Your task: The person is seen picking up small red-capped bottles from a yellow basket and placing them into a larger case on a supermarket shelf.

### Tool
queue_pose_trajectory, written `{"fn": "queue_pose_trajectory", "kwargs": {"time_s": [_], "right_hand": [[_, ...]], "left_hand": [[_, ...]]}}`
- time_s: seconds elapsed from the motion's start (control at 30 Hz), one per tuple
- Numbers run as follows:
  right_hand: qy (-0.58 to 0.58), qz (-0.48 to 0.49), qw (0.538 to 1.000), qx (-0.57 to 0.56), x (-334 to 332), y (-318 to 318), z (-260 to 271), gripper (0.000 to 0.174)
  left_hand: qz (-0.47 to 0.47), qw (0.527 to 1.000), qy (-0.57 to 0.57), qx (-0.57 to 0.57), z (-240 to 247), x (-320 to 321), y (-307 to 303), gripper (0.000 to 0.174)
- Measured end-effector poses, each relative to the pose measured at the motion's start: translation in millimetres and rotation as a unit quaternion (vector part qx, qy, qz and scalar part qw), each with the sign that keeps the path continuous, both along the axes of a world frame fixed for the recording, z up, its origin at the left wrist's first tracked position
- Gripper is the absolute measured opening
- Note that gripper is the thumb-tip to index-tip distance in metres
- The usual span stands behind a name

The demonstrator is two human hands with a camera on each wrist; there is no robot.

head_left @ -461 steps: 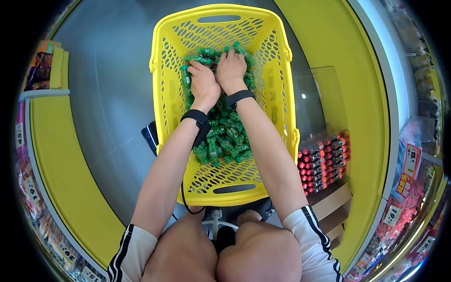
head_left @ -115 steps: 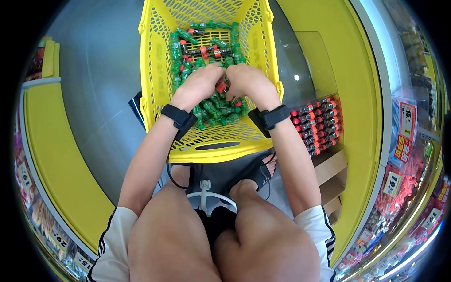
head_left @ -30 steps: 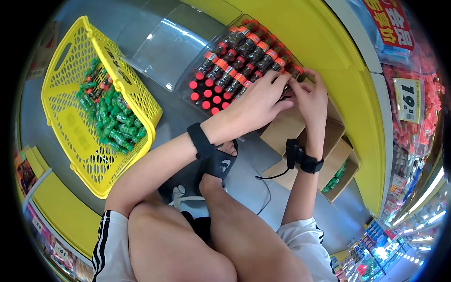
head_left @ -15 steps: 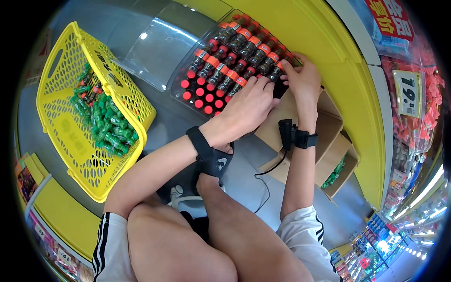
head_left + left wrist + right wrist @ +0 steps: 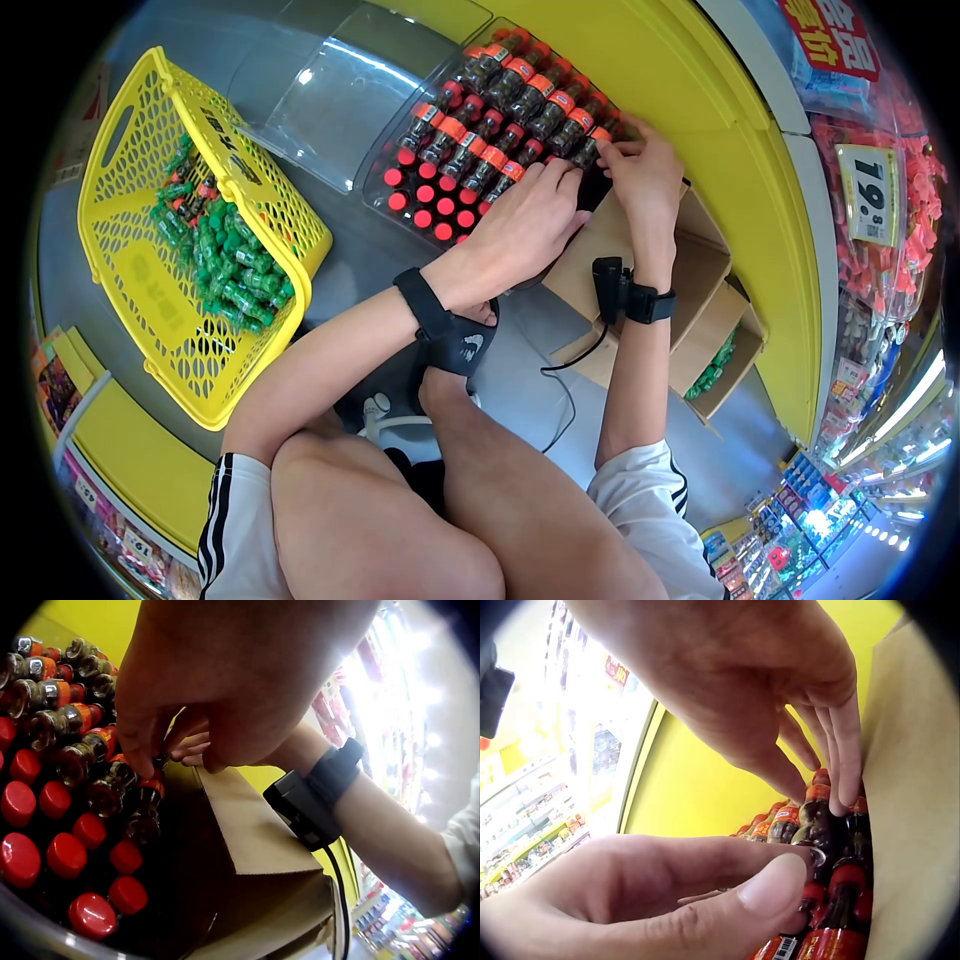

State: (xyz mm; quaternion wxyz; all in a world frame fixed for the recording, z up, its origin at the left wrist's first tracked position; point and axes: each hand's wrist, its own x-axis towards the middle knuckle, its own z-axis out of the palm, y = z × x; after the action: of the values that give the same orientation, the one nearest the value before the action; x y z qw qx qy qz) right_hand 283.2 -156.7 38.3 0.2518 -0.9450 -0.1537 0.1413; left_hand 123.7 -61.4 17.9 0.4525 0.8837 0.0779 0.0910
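Rows of small dark soda bottles (image 5: pixel 520 100) with red caps and orange labels lie in a clear plastic box (image 5: pixel 375 185); more stand upright, caps up, at its near end. My right hand (image 5: pixel 645 180) pinches one small soda bottle (image 5: pixel 819 825) between thumb and fingers at the right end of the lying rows. Beside it, my left hand (image 5: pixel 520 220) has its fingertips among the bottles, its index finger at a bottle's base in the right wrist view; I cannot tell whether it grips. Left, a yellow basket (image 5: pixel 150 290) holds green bottles (image 5: pixel 245 275) and a few red-capped ones.
Open cardboard cartons (image 5: pixel 700 300) stand right of the plastic box, one with green bottles (image 5: pixel 715 365) inside. The box's clear lid (image 5: pixel 330 110) lies folded back toward the basket. A yellow shelf base (image 5: pixel 720 150) borders the right. A cable (image 5: pixel 560 390) trails from my right wrist.
Earlier both hands worked among bottles in the basket and reached a red-capped one. My view then turned to the clear box; within the last second both hands settled at its right rows.
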Motion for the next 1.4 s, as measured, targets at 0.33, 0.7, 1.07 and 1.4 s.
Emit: {"fn": "queue_pose_trajectory", "kwargs": {"time_s": [0.33, 0.7, 1.07, 1.4], "right_hand": [[0.090, -0.059, 0.994, -0.026, -15.5, 7.4, 18.3, 0.044], [0.105, -0.058, 0.993, 0.019, -8.4, 5.1, 3.5, 0.040], [0.091, -0.031, 0.993, 0.063, -1.4, 0.8, -8.9, 0.036], [0.108, -0.052, 0.991, 0.059, -4.1, 1.4, 3.6, 0.037]], "left_hand": [[-0.023, 1.000, 0.005, 0.013, -4.4, -3.8, -2.9, 0.044], [-0.034, 0.999, 0.019, 0.024, -6.9, -2.1, -1.3, 0.047], [-0.019, 1.000, 0.000, 0.017, -10.1, -1.0, -3.0, 0.047], [-0.028, 0.999, 0.008, 0.017, -11.1, -6.8, 0.3, 0.036]]}}
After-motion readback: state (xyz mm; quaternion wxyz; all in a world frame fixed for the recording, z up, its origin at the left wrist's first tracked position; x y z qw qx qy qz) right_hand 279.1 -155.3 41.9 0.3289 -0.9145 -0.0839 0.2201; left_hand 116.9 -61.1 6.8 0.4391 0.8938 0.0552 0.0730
